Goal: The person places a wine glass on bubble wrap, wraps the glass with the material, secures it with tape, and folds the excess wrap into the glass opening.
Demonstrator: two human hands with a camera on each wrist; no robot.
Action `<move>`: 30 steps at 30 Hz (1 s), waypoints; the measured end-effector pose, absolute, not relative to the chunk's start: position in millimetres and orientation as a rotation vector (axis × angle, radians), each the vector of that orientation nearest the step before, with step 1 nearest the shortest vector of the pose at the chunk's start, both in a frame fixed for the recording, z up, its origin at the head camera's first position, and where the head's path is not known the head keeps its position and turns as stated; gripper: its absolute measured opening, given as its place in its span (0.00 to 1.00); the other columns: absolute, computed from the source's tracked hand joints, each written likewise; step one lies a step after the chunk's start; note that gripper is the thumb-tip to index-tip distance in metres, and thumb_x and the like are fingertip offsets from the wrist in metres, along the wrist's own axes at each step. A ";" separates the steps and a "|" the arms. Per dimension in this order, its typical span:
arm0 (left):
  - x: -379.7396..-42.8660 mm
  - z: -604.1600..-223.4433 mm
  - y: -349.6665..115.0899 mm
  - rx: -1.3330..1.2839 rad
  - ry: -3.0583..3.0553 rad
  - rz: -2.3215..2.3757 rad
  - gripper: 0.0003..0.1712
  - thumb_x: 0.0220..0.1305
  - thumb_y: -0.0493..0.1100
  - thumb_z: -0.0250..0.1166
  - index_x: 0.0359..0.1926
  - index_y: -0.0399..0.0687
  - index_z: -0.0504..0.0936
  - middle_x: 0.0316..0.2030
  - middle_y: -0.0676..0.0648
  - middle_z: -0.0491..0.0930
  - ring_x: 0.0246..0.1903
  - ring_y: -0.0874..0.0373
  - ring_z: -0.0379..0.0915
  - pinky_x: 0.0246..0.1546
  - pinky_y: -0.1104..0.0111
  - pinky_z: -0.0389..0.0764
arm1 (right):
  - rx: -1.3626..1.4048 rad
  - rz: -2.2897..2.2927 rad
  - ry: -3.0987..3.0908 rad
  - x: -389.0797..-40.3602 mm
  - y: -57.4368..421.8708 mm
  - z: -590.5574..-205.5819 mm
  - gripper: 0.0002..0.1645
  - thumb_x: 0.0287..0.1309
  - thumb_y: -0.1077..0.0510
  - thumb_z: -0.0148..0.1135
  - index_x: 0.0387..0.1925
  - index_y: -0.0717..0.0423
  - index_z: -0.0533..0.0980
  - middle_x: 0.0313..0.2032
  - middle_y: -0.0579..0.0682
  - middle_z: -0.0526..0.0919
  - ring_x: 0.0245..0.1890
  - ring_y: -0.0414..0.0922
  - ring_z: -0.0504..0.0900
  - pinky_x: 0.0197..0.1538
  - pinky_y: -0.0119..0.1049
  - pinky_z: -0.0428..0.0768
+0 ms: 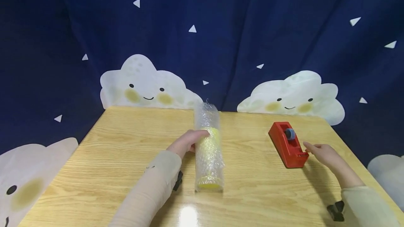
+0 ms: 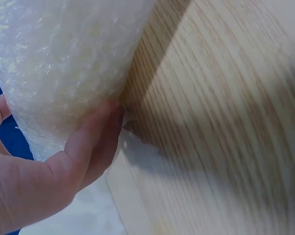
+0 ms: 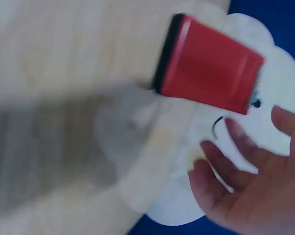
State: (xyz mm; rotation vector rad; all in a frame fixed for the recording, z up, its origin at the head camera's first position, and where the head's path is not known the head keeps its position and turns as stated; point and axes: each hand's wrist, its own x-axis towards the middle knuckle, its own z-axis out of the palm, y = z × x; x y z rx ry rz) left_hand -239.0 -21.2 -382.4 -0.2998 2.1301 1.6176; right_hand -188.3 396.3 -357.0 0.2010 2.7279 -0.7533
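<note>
A yellow cylinder wrapped in clear bubble wrap lies lengthwise on the table, its yellow end toward me. My left hand holds it from the left side, thumb over the top and fingers down along its side. In the left wrist view, those fingers press on the bubble wrap near the tabletop. To the right stands a red tape dispenser with a blue-cored roll. Close to its cutter end is my right hand, and the right wrist view shows its fingers loosely bent, apart from the dispenser.
The light wooden table ends at a dark blue curtain printed with white clouds. Dark pieces sit at both wrists. A bright reflection shows near the table's front.
</note>
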 end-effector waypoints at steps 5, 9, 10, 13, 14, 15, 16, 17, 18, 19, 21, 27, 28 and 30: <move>-238.3 -379.3 -19.6 -0.306 2.127 1.636 0.38 0.53 0.51 0.62 0.59 0.32 0.65 0.48 0.40 0.74 0.37 0.53 0.74 0.39 0.62 0.80 | 0.211 -0.898 2.616 -193.6 400.0 -364.8 0.44 0.68 0.40 0.34 0.58 0.81 0.62 0.58 0.79 0.62 0.56 0.71 0.65 0.49 0.53 0.77; -237.1 -379.1 -19.1 -0.316 2.116 1.656 0.40 0.53 0.50 0.63 0.61 0.30 0.63 0.51 0.38 0.73 0.40 0.52 0.74 0.42 0.60 0.80 | 0.206 -0.932 2.622 -198.7 397.7 -364.8 0.37 0.67 0.43 0.43 0.53 0.77 0.69 0.54 0.74 0.71 0.56 0.68 0.68 0.49 0.53 0.77; -236.6 -379.4 -19.2 -0.320 2.113 1.660 0.40 0.53 0.50 0.63 0.61 0.30 0.63 0.51 0.38 0.72 0.40 0.52 0.74 0.42 0.60 0.80 | 0.194 -0.929 2.625 -199.9 397.1 -364.3 0.35 0.66 0.44 0.45 0.51 0.75 0.72 0.53 0.73 0.73 0.55 0.68 0.69 0.48 0.53 0.77; -235.7 -380.6 -19.8 -0.330 2.110 1.666 0.40 0.53 0.50 0.63 0.61 0.30 0.62 0.52 0.37 0.72 0.41 0.51 0.74 0.43 0.59 0.80 | 0.176 -0.892 2.643 -202.8 395.3 -361.3 0.27 0.65 0.47 0.49 0.40 0.71 0.77 0.45 0.67 0.78 0.50 0.64 0.72 0.46 0.53 0.77; -235.4 -380.7 -20.0 -0.334 2.110 1.667 0.41 0.53 0.50 0.63 0.62 0.30 0.61 0.52 0.37 0.71 0.41 0.51 0.74 0.43 0.59 0.80 | 0.170 -0.876 2.649 -203.3 394.7 -359.9 0.26 0.65 0.48 0.50 0.38 0.70 0.78 0.43 0.65 0.79 0.48 0.62 0.73 0.46 0.53 0.77; -235.1 -380.7 -20.1 -0.335 2.107 1.672 0.41 0.53 0.50 0.63 0.62 0.30 0.61 0.53 0.37 0.71 0.41 0.51 0.74 0.44 0.59 0.80 | 0.167 -0.866 2.651 -203.7 394.1 -358.4 0.24 0.64 0.49 0.50 0.36 0.69 0.79 0.41 0.64 0.79 0.47 0.61 0.73 0.45 0.53 0.77; -234.9 -380.9 -20.1 -0.334 2.108 1.672 0.42 0.53 0.50 0.63 0.62 0.30 0.60 0.53 0.37 0.71 0.42 0.50 0.74 0.44 0.59 0.80 | 0.171 -0.856 2.650 -203.9 393.5 -357.1 0.24 0.64 0.49 0.51 0.36 0.68 0.79 0.41 0.64 0.79 0.46 0.60 0.73 0.45 0.53 0.77; -234.7 -380.9 -20.0 -0.332 2.109 1.671 0.42 0.53 0.50 0.63 0.62 0.30 0.60 0.53 0.37 0.71 0.42 0.50 0.74 0.44 0.59 0.79 | 0.172 -0.845 2.650 -204.1 393.1 -355.9 0.24 0.63 0.49 0.52 0.36 0.68 0.79 0.41 0.64 0.79 0.46 0.60 0.73 0.45 0.53 0.77; -234.4 -380.8 -19.6 -0.331 2.110 1.668 0.42 0.53 0.50 0.63 0.62 0.29 0.60 0.53 0.37 0.71 0.42 0.50 0.74 0.45 0.59 0.79 | 0.172 -0.842 2.646 -204.0 393.0 -355.1 0.24 0.63 0.49 0.52 0.37 0.69 0.78 0.41 0.65 0.78 0.47 0.61 0.73 0.46 0.53 0.77; -234.1 -380.6 -19.2 -0.327 2.112 1.665 0.42 0.53 0.50 0.63 0.62 0.29 0.60 0.53 0.37 0.71 0.42 0.50 0.74 0.45 0.59 0.79 | 0.172 -0.844 2.639 -203.8 393.2 -354.4 0.25 0.63 0.49 0.52 0.38 0.70 0.78 0.43 0.67 0.77 0.47 0.62 0.72 0.46 0.54 0.76; -233.6 -380.4 -18.3 -0.321 2.118 1.660 0.42 0.53 0.50 0.63 0.62 0.29 0.60 0.53 0.37 0.71 0.42 0.50 0.74 0.45 0.59 0.79 | 0.171 -0.854 2.622 -203.9 394.4 -354.3 0.26 0.62 0.49 0.53 0.41 0.72 0.77 0.45 0.70 0.76 0.49 0.65 0.71 0.47 0.55 0.76; -232.6 -381.1 -16.2 -0.317 2.119 1.655 0.41 0.53 0.50 0.63 0.62 0.29 0.61 0.52 0.37 0.72 0.42 0.50 0.74 0.44 0.59 0.79 | 0.180 -0.916 2.565 -204.8 402.1 -358.2 0.30 0.62 0.48 0.54 0.47 0.75 0.74 0.47 0.68 0.78 0.50 0.62 0.75 0.50 0.54 0.76; -232.4 -381.3 -16.1 -0.318 2.116 1.656 0.41 0.53 0.50 0.63 0.61 0.29 0.61 0.52 0.37 0.72 0.41 0.51 0.74 0.43 0.59 0.80 | 0.186 -0.922 2.557 -204.9 403.1 -358.1 0.31 0.62 0.48 0.54 0.48 0.76 0.73 0.48 0.68 0.78 0.50 0.61 0.75 0.50 0.54 0.76; -232.2 -381.8 -16.0 -0.315 2.112 1.658 0.40 0.53 0.50 0.63 0.61 0.29 0.62 0.51 0.37 0.72 0.41 0.51 0.74 0.43 0.59 0.80 | 0.191 -0.927 2.540 -205.5 404.5 -356.6 0.33 0.62 0.47 0.54 0.50 0.76 0.71 0.49 0.68 0.78 0.50 0.61 0.75 0.50 0.53 0.77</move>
